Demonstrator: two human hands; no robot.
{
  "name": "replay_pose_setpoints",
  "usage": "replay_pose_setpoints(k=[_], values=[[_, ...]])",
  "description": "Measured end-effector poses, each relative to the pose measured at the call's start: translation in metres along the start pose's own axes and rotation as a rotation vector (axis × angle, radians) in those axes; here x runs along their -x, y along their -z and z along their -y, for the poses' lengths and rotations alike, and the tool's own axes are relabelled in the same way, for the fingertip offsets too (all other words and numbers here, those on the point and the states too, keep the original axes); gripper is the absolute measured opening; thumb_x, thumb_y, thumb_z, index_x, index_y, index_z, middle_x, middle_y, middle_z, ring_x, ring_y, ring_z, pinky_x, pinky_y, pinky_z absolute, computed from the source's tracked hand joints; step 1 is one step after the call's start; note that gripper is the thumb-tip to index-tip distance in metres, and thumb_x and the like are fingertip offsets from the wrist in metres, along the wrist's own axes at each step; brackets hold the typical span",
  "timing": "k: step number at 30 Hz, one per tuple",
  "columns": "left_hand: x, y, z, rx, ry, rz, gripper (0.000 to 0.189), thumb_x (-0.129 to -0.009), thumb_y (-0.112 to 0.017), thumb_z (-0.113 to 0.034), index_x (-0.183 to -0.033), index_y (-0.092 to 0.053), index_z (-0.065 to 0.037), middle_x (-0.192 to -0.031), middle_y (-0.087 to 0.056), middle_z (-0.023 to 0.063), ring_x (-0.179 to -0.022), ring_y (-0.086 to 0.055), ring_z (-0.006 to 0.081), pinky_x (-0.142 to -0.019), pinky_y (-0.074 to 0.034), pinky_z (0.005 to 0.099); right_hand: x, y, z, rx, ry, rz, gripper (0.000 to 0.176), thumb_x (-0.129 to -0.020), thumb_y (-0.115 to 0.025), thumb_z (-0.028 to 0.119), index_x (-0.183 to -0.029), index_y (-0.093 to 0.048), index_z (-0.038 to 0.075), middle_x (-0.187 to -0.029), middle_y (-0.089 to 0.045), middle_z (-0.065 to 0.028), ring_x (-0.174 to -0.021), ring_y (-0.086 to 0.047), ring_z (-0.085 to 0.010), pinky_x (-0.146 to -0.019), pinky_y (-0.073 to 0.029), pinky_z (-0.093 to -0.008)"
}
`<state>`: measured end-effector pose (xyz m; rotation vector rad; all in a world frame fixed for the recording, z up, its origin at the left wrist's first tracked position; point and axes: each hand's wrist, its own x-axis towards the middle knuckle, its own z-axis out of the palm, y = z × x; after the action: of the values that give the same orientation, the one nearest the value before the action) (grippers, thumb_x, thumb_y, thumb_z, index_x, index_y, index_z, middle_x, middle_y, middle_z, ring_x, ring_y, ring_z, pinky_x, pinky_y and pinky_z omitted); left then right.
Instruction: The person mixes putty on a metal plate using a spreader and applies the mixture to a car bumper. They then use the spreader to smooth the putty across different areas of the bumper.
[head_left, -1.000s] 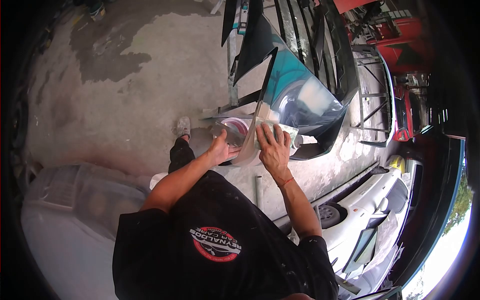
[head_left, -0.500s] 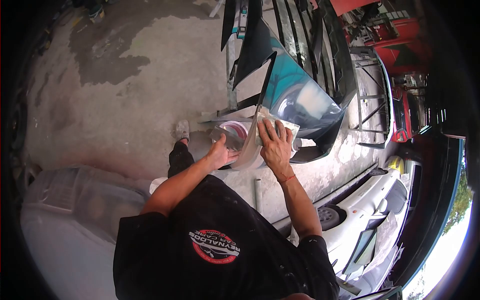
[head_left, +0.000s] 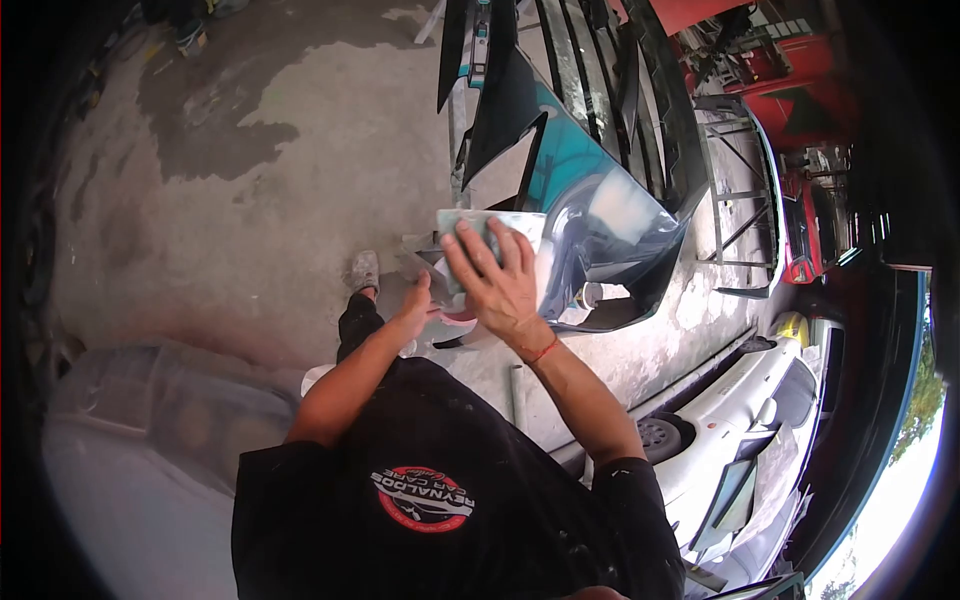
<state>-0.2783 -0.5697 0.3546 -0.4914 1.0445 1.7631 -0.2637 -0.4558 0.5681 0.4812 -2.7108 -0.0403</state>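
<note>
A car bumper (head_left: 565,145), teal and dark grey with whitish patches, lies across a metal stand in front of me. My right hand (head_left: 505,285) grips a pale rectangular flat block (head_left: 490,216), fingers spread over its face, at the bumper's near left end. Close beside it, my left hand (head_left: 414,303) holds a thin grey flat sheet (head_left: 425,265) that is smeared by motion. The left fingers are partly hidden. Behind and below my hands, a round pinkish-white thing (head_left: 458,320) shows in part.
Dark bumper parts (head_left: 580,70) extend along the stand. A white car (head_left: 735,410) stands at the right, and a plastic-covered vehicle (head_left: 180,420) at the lower left. Another metal frame (head_left: 735,195) is beyond the bumper. The concrete floor (head_left: 300,210) has a dark stain.
My right hand has moved left with the pale block, off the bumper's face towards my left hand. My left hand has shifted slightly left, and its grey sheet is now blurred.
</note>
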Motion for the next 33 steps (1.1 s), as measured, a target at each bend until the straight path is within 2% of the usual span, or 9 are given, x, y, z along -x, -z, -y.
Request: replay_pose_setpoints(k=[2, 4, 6, 7, 10, 14, 16, 22, 33], values=[[-0.047, 0.067, 0.028, -0.285, -0.481, -0.069, 0.069, -0.102, -0.037, -0.055, -0.146, -0.038, -0.002, -0.142, -0.049, 0.0212, -0.126, -0.053, 0.0333, -0.106, -0.040, 0.0449, -0.009, -0.021, 0.029, -0.190, 0.008, -0.026, 0.062, -0.073, -0.061, 0.010, -0.135, -0.056, 0.015, -0.139, -0.052, -0.0100, -0.124, -0.048, -0.0378, -0.103, -0.036, -0.0500], [0.006, 0.066, -0.013, -0.557, -0.261, -0.482, 0.063, -0.102, -0.038, -0.048, -0.131, -0.052, 0.007, -0.128, -0.059, 0.0257, -0.120, -0.057, 0.0368, -0.101, -0.042, 0.0431, -0.024, -0.048, 0.042, -0.261, -0.028, 0.011, 0.061, -0.075, -0.061, 0.009, -0.136, -0.055, 0.013, -0.139, -0.052, -0.0133, -0.124, -0.049, -0.0393, -0.103, -0.038, -0.0486], [0.040, 0.070, -0.027, -0.610, -0.342, -0.585, 0.061, -0.103, -0.034, -0.045, -0.121, -0.057, 0.009, -0.116, -0.062, 0.0302, -0.114, -0.059, 0.0416, -0.097, -0.044, 0.0453, -0.037, -0.073, 0.044, -1.075, -0.946, 0.629, 0.057, -0.083, -0.056, 0.007, -0.139, -0.050, 0.007, -0.138, -0.051, -0.0219, -0.123, -0.050, -0.0431, -0.102, -0.040, -0.0449], [0.049, 0.073, -0.028, -0.663, -0.432, -0.678, 0.063, -0.103, -0.031, -0.042, -0.110, -0.062, 0.012, -0.104, -0.064, 0.0346, -0.108, -0.061, 0.0464, -0.093, -0.045, 0.0474, -0.030, -0.070, 0.050, -0.843, -0.597, 0.314, 0.052, -0.090, -0.050, 0.006, -0.141, -0.045, 0.002, -0.137, -0.049, -0.0271, -0.122, -0.050, -0.0453, -0.101, -0.041, -0.0428], [0.057, 0.087, -0.019, -0.641, -0.464, -0.752, 0.065, -0.103, -0.035, -0.045, -0.122, -0.055, 0.014, -0.115, -0.062, 0.0323, -0.114, -0.058, 0.0450, -0.096, -0.044, 0.0427, -0.020, -0.056, 0.057, -0.819, -0.592, 0.214, 0.052, -0.089, -0.050, 0.005, -0.141, -0.046, 0.002, -0.136, -0.050, -0.0261, -0.121, -0.050, -0.0445, -0.103, -0.040, -0.0440], [0.050, 0.083, -0.010, -0.427, -0.437, -0.573, 0.069, -0.103, -0.029, -0.049, -0.116, -0.059, 0.012, -0.108, -0.063, 0.0336, -0.109, -0.060, 0.0446, -0.093, -0.044, 0.0462, 0.018, -0.025, 0.056, -0.778, -0.360, 0.250, 0.058, -0.083, -0.052, 0.000, -0.141, -0.047, 0.004, -0.136, -0.051, -0.0222, -0.123, -0.050, -0.0399, -0.104, -0.039, -0.0444], [0.026, 0.096, 0.007, -0.551, -0.376, -0.555, 0.071, -0.102, -0.030, -0.051, -0.116, -0.059, 0.012, -0.110, -0.063, 0.0332, -0.111, -0.060, 0.0440, -0.093, -0.044, 0.0459, 0.038, 0.007, 0.060, -0.402, -0.138, 0.322, 0.067, -0.074, -0.056, -0.001, -0.140, -0.049, 0.008, -0.138, -0.051, -0.0170, -0.124, -0.049, -0.0356, -0.105, -0.037, -0.0474], [0.012, 0.077, 0.006, -0.779, -0.263, -0.456, 0.077, -0.100, -0.030, -0.056, -0.121, -0.055, 0.013, -0.121, -0.058, 0.0353, -0.122, -0.053, 0.0451, -0.101, -0.040, 0.0453, 0.096, 0.032, 0.000, 0.167, -0.308, 0.344, 0.066, -0.078, -0.056, 0.004, -0.142, -0.048, 0.014, -0.142, -0.047, -0.0098, -0.128, -0.045, -0.0360, -0.105, -0.032, -0.0535], [0.005, 0.086, 0.021, -0.795, -0.265, -0.316, 0.079, -0.101, -0.031, -0.053, -0.138, -0.037, 0.016, -0.145, -0.037, 0.0360, -0.140, -0.033, 0.0436, -0.115, -0.028, 0.0403, 0.121, 0.008, -0.018, 0.229, -0.267, 0.451, 0.059, -0.085, -0.052, 0.007, -0.143, -0.047, 0.013, -0.146, -0.047, -0.0060, -0.131, -0.044, -0.0348, -0.105, -0.032, -0.0532]])
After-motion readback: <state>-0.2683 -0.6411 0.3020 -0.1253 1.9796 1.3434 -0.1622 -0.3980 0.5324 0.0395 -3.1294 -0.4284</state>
